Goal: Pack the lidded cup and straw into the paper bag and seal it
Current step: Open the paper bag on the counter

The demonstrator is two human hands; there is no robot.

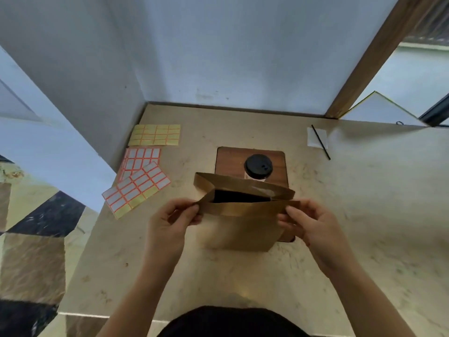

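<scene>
A brown paper bag (240,229) stands upright in the middle of the table, its mouth pulled partly apart and dark inside. My left hand (173,218) pinches the bag's left top edge. The right top edge is pinched by my right hand (308,222). Just behind the bag, a cup with a black lid (258,166) stands on a wooden board (228,158); the bag hides the cup's lower part. A thin black straw (320,142) lies at the far right on a white paper napkin (317,137).
Three sheets of sticker labels (136,188) lie at the left of the beige table (364,215), near its left edge. White walls close off the back and left. A wooden post (364,57) rises at the back right.
</scene>
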